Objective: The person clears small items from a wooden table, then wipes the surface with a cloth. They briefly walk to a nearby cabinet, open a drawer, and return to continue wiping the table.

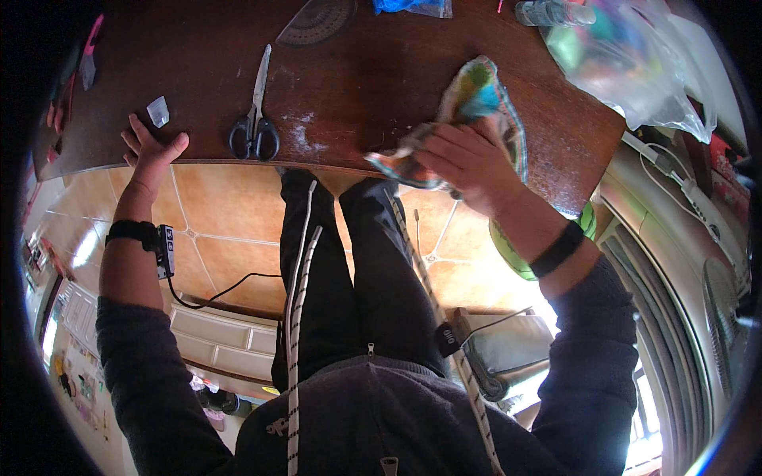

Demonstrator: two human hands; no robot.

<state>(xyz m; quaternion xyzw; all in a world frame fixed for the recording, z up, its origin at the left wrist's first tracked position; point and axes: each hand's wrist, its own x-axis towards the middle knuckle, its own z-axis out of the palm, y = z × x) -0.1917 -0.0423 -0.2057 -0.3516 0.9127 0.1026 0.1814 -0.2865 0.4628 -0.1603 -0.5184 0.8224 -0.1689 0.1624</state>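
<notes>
My right hand [470,163] presses a multicoloured checked cloth [480,83] onto the dark wooden table [357,87], near its front edge. The cloth is bunched under the palm, and its near-left corner reaches the edge. My left hand [151,149] rests at the table's front left edge, fingers spread, holding nothing. Just beyond its fingers stands a small clear plastic piece [158,112]. Between the hands lie black-handled scissors [255,111], blades pointing away from me. Whitish smears [302,135] mark the wood to the right of the scissors.
A clear protractor [316,22] and a blue plastic packet [411,7] lie at the far side. Far right are a clear bottle [556,13] and a plastic bag of colourful things [627,59]. A power strip [714,218] sits beside the table, and a green round object [512,250] shows below it.
</notes>
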